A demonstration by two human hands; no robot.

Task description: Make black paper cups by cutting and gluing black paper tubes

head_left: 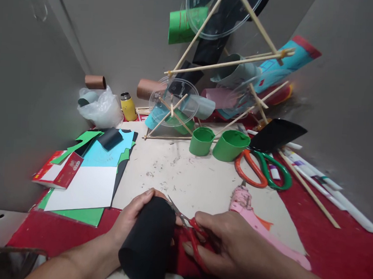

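Note:
My left hand [135, 212] is wrapped around a black paper tube [148, 241], held tilted near the front edge. In my right hand [228, 237] is a pair of small scissors [197, 236] with red handles. Their blades are parted at the tube's far rim; whether they bite into the paper I cannot tell. Just beyond my right hand lies a pink glue gun [263, 231]. Two green paper cups [231, 146] stand farther back on the pale board [172, 168].
Coloured paper sheets [87, 184] and a red box [60, 168] lie left. Large scissors [250, 170], a wooden stick [310, 189] and white tubes [342, 197] lie right. A stick frame [221, 68] with plastic lids and paper tubes rises behind. A yellow bottle [128, 107] stands beside a plastic bag [105, 108].

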